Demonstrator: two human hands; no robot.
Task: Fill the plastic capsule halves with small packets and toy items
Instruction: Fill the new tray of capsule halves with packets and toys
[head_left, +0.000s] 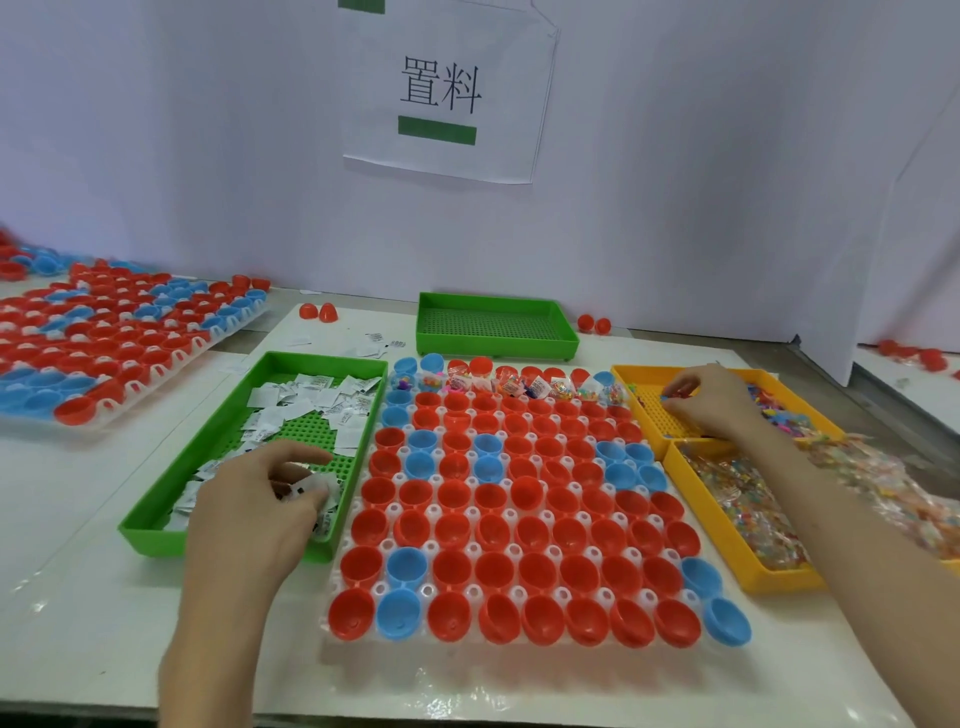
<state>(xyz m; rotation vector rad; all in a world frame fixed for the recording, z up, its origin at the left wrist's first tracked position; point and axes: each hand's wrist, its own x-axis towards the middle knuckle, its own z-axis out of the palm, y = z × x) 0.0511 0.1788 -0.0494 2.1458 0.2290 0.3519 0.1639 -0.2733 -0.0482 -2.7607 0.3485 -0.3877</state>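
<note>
At frame centre the capsule halves (524, 493) sit, only far row filled, between left hand (254, 499), curled round white packets (314, 487) over green tray (150, 538), and right hand (711, 402), nearer that row, pinching toy bits (667, 397) in yellow tray (657, 415).

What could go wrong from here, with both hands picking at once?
1. The left hand grips a bunch of white packets; a double drop seems possible.
2. Only the far row of capsule halves holds toys. The others in the rack look alike, so one might get skipped.
3. The right hand picks at toy items, forearm beside the heaped clear bags, which it could drag off the table.
</note>
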